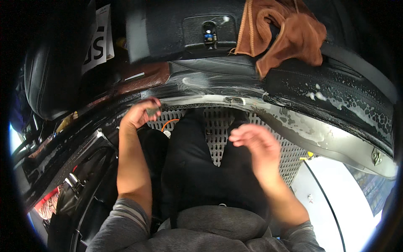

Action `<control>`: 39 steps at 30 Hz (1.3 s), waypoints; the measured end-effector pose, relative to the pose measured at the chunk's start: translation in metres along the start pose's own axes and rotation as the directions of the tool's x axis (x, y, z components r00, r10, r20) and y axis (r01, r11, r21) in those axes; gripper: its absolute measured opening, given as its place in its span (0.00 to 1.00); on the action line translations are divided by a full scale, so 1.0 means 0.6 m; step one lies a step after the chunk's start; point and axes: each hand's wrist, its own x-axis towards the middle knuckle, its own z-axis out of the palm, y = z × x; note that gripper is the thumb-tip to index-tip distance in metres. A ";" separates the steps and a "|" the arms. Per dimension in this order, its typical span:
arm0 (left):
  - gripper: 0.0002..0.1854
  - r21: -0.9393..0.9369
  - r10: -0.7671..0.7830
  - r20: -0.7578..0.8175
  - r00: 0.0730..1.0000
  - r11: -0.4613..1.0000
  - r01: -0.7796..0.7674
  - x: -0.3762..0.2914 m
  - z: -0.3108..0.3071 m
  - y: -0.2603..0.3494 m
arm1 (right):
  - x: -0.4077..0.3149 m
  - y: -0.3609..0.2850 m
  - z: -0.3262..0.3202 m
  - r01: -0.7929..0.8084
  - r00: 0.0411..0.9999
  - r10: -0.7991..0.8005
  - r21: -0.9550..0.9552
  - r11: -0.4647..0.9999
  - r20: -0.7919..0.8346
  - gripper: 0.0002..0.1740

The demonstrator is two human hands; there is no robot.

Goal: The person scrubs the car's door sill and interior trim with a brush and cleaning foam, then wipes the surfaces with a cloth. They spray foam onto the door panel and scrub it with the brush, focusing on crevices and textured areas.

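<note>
My left hand [138,115] is raised at the near edge of a car's door opening, its fingers bent around a small grey pad [153,111] that is blurred. My right hand [259,145] hovers above my right thigh, blurred by motion. Its fingers are loosely curled and I see nothing in them. In front of both hands runs the car's door sill [195,99], wet and streaked with whitish suds. A brown microfiber towel [289,41] lies crumpled beyond it, over the black seat [333,83], whose side carries white foam.
A small dark bottle [209,34] stands in a recess ahead. At left are a black seat back [53,78], a printed paper sheet [100,41] and the open door [91,176]. Perforated grey floor matting [217,129] lies under my feet, with an orange cord [167,121] on it.
</note>
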 end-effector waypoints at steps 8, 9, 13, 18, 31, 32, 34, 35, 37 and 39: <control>0.18 0.485 -0.459 0.590 0.664 0.859 0.163 0.035 0.095 0.035 | 0.047 0.134 0.069 0.046 0.948 0.224 -0.795 0.605 0.225 0.36; 0.19 0.516 -0.497 0.606 0.620 0.840 0.169 0.048 0.095 0.040 | 0.056 0.143 0.073 -0.062 0.906 0.349 -0.741 0.668 0.239 0.30; 0.26 0.414 -0.396 0.423 0.815 0.884 0.215 0.118 -0.026 0.103 | 0.074 0.155 0.060 -0.322 0.773 0.593 -0.665 0.675 0.228 0.14; 0.29 0.039 0.060 -0.486 0.872 0.998 -0.047 0.271 -0.289 0.128 | 0.072 0.174 0.017 -0.325 0.741 0.651 -0.760 0.562 0.165 0.14; 0.28 -0.315 0.122 -0.785 0.607 0.765 -0.562 0.426 -0.463 0.046 | 0.064 0.212 -0.018 -0.242 0.711 0.612 -0.696 0.676 0.347 0.17; 0.28 -0.359 0.133 -0.771 0.622 0.717 -0.597 0.413 -0.440 0.040 | 0.066 0.190 -0.017 -0.179 0.730 0.557 -0.675 0.716 0.396 0.17; 0.27 -0.465 0.168 -0.715 0.679 0.611 -0.641 0.385 -0.373 0.022 | 0.074 0.131 -0.009 -0.003 0.891 0.309 -0.677 0.736 0.332 0.17; 0.27 -0.534 0.189 -0.666 0.722 0.555 -0.638 0.373 -0.327 0.008 | 0.081 0.093 -0.005 0.130 0.947 0.098 -0.647 0.751 0.305 0.17; 0.27 -0.641 0.233 -0.569 0.788 0.474 -0.603 0.337 -0.235 -0.017 | 0.114 0.007 -0.016 0.029 0.983 -0.137 -0.643 0.766 -0.118 0.19; 0.27 -0.726 0.286 -0.456 0.843 0.427 -0.538 0.297 -0.140 -0.047 | 0.172 -0.087 -0.055 0.247 0.836 -0.503 -0.670 0.700 -0.217 0.23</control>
